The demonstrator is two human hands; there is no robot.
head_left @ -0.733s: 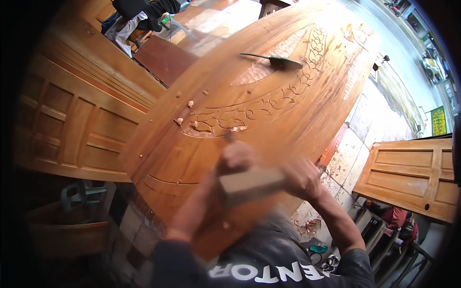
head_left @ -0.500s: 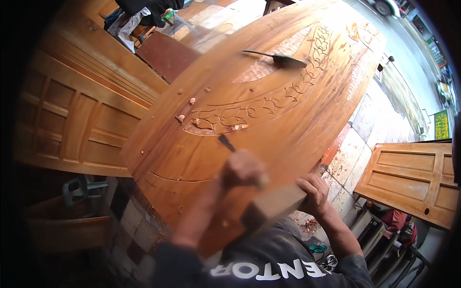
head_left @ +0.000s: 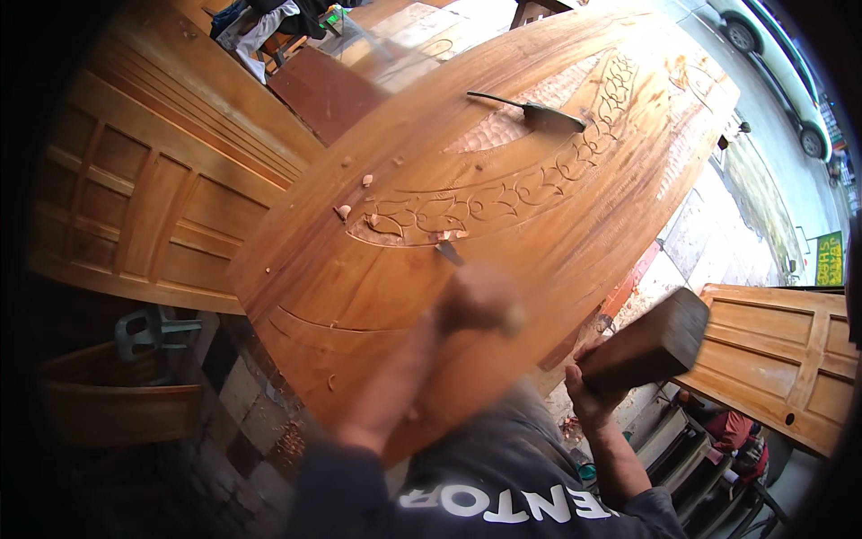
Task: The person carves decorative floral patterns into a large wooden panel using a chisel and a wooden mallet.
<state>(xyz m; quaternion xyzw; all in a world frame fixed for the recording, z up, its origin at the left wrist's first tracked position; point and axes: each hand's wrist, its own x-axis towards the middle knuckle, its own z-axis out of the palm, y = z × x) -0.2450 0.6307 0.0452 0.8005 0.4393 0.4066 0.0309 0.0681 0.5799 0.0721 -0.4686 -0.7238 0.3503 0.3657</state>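
Observation:
My left hand [head_left: 480,301], somewhat blurred, is closed around a chisel [head_left: 449,253]. The chisel's flat metal blade meets the wooden panel [head_left: 314,292] at the lower edge of the carved band of leaves and scrolls [head_left: 489,205]. Its handle end pokes out on the right of my fist. To the right of the panel, my right hand [head_left: 594,395] grips a block-shaped wooden mallet [head_left: 651,346], raised and tilted, apart from the chisel. A few wood chips [head_left: 342,213] lie by the carving's near end.
A dark flat tool with a thin curved handle [head_left: 552,118] rests on the panel farther up. Panelled doors stand at the left [head_left: 135,198] and right [head_left: 772,350]. A plastic chair [head_left: 153,331] is at the lower left. Beyond, a vehicle [head_left: 781,63] is on the road.
My right hand has swung the mallet up and to the right, away from my left hand. The chisel has shifted slightly right and up to the carving's edge. More of the vehicle shows.

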